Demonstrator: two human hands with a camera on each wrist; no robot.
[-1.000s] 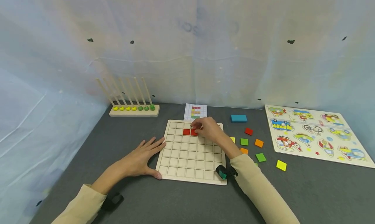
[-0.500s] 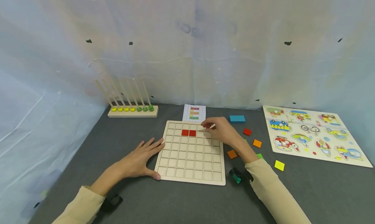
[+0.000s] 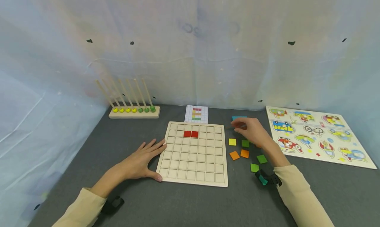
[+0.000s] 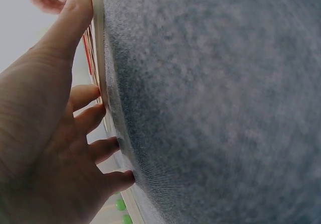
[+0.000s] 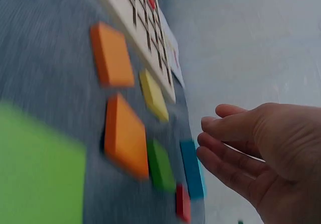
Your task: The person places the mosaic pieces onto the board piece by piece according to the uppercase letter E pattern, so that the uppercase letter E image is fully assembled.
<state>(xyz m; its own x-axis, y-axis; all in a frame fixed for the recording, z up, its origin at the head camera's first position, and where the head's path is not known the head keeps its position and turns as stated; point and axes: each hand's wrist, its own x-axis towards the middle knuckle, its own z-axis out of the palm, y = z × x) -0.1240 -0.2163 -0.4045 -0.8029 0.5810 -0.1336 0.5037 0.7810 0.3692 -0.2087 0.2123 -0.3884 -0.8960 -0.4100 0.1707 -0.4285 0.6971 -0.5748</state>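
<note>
A wooden grid board [image 3: 193, 157] lies flat on the dark table, two red square tiles [image 3: 191, 134] side by side in its upper rows. My left hand [image 3: 139, 162] is spread at the board's left edge, thumb at the near corner and fingertips along the side. Off the board to the right, my right hand [image 3: 252, 131] hovers with fingers loosely bent and nothing between them. Around it lie a yellow tile [image 3: 232, 142], orange tiles [image 3: 234, 155] and green tiles [image 3: 262, 159]. In the right wrist view, a red tile [image 5: 183, 204] shows beside the blue block [image 5: 192, 169].
Behind the board lies a paper card [image 3: 196, 114] printed with a coloured grid pattern. A wooden peg abacus [image 3: 135, 114] with yellow and green beads stands at the back left. On the right lies a vehicle picture puzzle board [image 3: 320, 138]. A pale curtain [image 3: 190, 55] hangs behind the table.
My right hand has moved right, from the red tiles on the board to above the loose tiles. Its forearm now covers some of them. The left hand stays at the board's edge.
</note>
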